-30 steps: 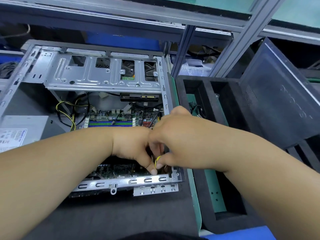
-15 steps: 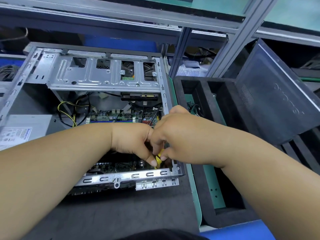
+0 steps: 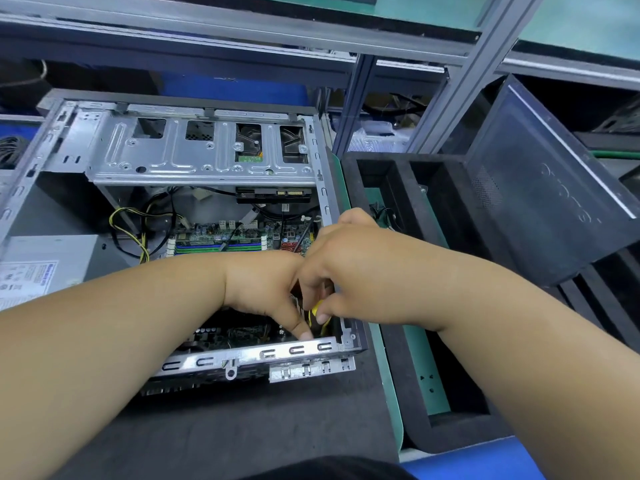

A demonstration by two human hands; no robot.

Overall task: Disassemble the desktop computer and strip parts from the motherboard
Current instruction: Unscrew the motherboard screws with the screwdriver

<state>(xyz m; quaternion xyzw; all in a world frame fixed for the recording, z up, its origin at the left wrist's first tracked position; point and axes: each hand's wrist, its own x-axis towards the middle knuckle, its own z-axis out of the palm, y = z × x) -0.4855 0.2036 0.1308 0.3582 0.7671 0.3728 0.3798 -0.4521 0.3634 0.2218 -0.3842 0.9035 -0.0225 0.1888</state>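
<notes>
Dark workbench mat (image 3: 242,427) under an open computer case (image 3: 194,161), both hands at its near right corner, right hand (image 3: 349,271) pinching a yellow-and-black tool (image 3: 316,315) (partly hidden), left hand (image 3: 266,289) curled beside it, grasp unclear, motherboard (image 3: 225,237) inside.

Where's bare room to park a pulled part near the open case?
Free: the dark mat in front of the computer case, and the near stretch of the foam tray compartment right of it. Crowded: the case's near right corner, where left hand and right hand meet on a yellow-and-black tool, and the cable bundle beside the power supply.
</notes>
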